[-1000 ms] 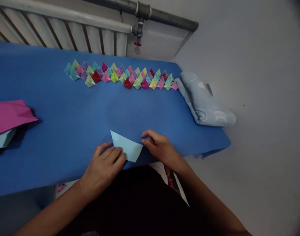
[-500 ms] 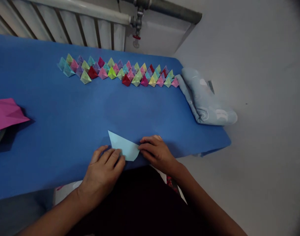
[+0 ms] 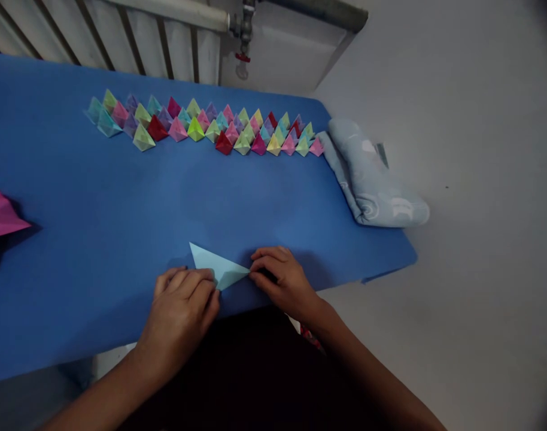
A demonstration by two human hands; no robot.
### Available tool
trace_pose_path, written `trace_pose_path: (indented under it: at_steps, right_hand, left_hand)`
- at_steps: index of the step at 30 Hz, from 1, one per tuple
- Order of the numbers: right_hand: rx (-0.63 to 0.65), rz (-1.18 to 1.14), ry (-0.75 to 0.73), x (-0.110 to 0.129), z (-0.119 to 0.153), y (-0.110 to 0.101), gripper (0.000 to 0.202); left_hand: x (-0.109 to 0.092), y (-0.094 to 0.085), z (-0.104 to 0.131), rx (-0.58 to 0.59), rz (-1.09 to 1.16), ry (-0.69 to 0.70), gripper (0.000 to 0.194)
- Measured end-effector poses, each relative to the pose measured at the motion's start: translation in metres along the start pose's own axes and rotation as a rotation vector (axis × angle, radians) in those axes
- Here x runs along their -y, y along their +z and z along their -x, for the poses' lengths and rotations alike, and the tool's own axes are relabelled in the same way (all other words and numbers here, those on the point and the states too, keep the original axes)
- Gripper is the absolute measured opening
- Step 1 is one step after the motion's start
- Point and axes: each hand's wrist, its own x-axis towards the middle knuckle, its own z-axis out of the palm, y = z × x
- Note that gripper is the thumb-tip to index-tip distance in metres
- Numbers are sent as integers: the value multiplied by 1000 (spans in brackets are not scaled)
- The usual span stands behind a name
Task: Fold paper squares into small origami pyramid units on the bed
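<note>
A light blue sheet of paper (image 3: 220,265), folded to a triangle, lies near the front edge of the blue-covered table (image 3: 134,209). My left hand (image 3: 181,305) rests over its lower left part, fingers curled and pressing on it; that corner is hidden beneath them. At the paper's right tip, my right hand (image 3: 282,278) pinches the point between thumb and fingers. Beyond both hands, at the back of the table, folded paper pieces (image 3: 195,129) in many colours stand in staggered rows.
A folded grey-blue cloth (image 3: 381,185) lies at the table's right end against the wall. Pink paper (image 3: 2,215) sits at the left edge of view. Behind the table are a radiator (image 3: 139,42) and a pipe valve with a red handle (image 3: 243,57).
The paper's lower right part has been folded over, turning its outline into a triangle with a sharp right tip. The left hand has shifted slightly left. The whole view has turned a little.
</note>
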Motion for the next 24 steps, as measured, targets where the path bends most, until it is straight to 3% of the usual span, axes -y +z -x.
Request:
trace_pose_path:
  at_steps: [11,24]
  right_hand:
    - [-87,-39,-16,1,2,5,8]
    - [-133,-32,63,7,2,8,9]
  left_hand:
    - [3,1,-2,52,30,-16,12]
    - [1,1,-8,58,-2,-39,17]
